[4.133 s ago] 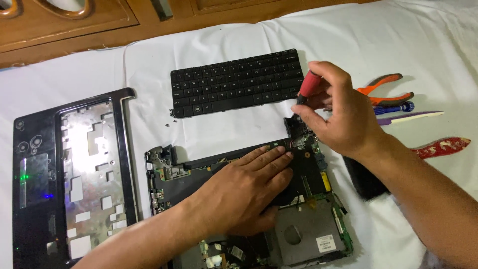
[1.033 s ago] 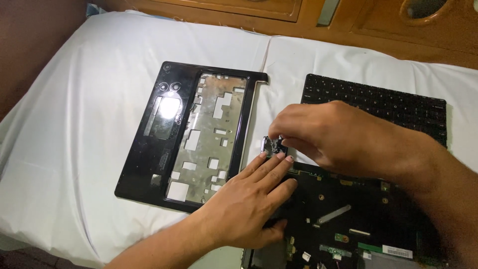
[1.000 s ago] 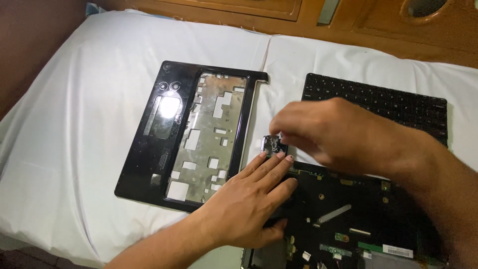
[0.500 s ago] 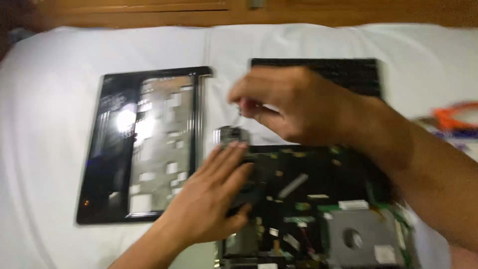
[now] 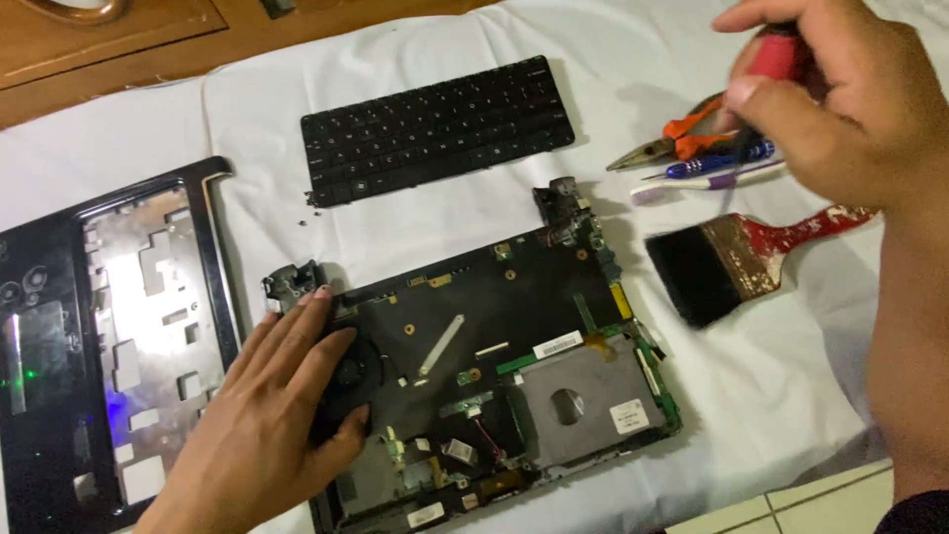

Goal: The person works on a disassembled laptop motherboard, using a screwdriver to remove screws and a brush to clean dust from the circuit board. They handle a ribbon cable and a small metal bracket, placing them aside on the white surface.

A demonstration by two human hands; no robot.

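Pressing down, left hand (image 5: 262, 425): we laid it flat, fingers spread, on the left end of the opened laptop base (image 5: 484, 376), fingertips reaching the hinge mount (image 5: 293, 283) and palm beside the round fan (image 5: 348, 371).
Right hand (image 5: 825, 99): we held it raised at the upper right, curled tight about a red-handled screwdriver (image 5: 773, 51), thumb across the handle; we could not see its tip.
Laptop base: it lay tilted on the white sheet (image 5: 415, 222) in front of us, circuit board and grey metal drive cover (image 5: 578, 396) exposed.
Keyboard (image 5: 438, 127): it lay loose, just above the base and apart from it.
Palm-rest cover (image 5: 99, 346): it lay at the far left, underside up, close beside our left hand.
Paintbrush (image 5: 736, 255): red handle, black bristles, it lay right of the base, under our right hand.
Pliers (image 5: 672, 138): orange-handled, with a blue screwdriver (image 5: 717, 160) and a white pry tool (image 5: 682, 184) just below them.
Wooden furniture (image 5: 119, 40): it ran along the top edge.
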